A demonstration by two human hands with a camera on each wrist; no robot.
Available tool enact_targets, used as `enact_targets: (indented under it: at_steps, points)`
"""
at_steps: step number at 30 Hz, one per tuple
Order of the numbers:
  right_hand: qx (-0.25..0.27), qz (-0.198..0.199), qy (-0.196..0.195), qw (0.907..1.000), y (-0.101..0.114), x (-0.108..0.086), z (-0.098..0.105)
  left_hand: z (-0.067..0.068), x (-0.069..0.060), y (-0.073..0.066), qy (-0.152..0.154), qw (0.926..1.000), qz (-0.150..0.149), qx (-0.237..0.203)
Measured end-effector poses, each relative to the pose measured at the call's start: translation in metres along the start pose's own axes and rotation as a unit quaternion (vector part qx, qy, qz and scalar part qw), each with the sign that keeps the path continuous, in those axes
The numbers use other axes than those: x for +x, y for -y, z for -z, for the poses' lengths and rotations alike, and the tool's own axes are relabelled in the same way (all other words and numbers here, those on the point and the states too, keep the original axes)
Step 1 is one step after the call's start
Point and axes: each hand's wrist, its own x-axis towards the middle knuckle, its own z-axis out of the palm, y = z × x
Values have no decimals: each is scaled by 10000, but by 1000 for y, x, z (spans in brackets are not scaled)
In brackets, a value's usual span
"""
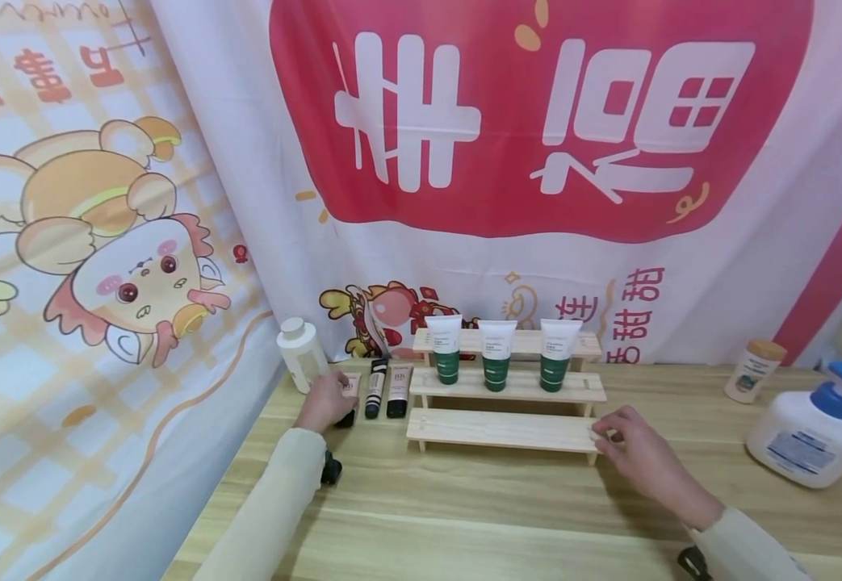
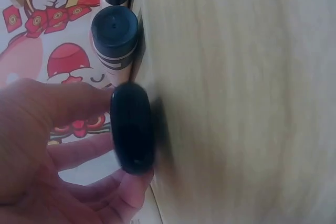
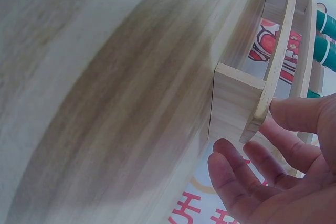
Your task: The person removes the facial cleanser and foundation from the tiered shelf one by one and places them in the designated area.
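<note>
At the left of the table my left hand point(image 1: 327, 401) pinches a BB cream tube point(image 1: 351, 386) between thumb and fingers. Its dark oval cap point(image 2: 133, 128) faces the left wrist camera, and much of the tube is hidden. Beside it lie a black-and-white striped tube point(image 1: 375, 389) and another pink BB tube point(image 1: 398, 390). My right hand point(image 1: 634, 452) grips the right end of the lowest step of a wooden tiered rack point(image 1: 500, 430), thumb on the board's edge point(image 3: 261, 111). Three white-and-green tubes point(image 1: 496, 355) stand cap down on the middle step.
A white bottle point(image 1: 302, 353) stands behind my left hand. Farther right are a small bottle with a tan cap point(image 1: 753, 373) and a white pump bottle with a blue top point(image 1: 809, 436). A printed cloth point(image 1: 406, 250) hangs behind the wooden table point(image 1: 464, 516).
</note>
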Motion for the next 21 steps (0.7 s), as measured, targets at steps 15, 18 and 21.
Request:
enact_targets:
  at_steps: [15, 18, 21]
  points:
    - [41, -88, 56, 9999, 3, 1, 1, -3, 13, -11, -212, 9972, -195, 693]
    - [16, -154, 113, 9998, 4, 1, 1, -2, 10, -17, -385, 9971, -202, 627]
    - [0, -157, 105, 9998, 3, 0, 2, 3, 3, -35, -681, 9961, -455, 314]
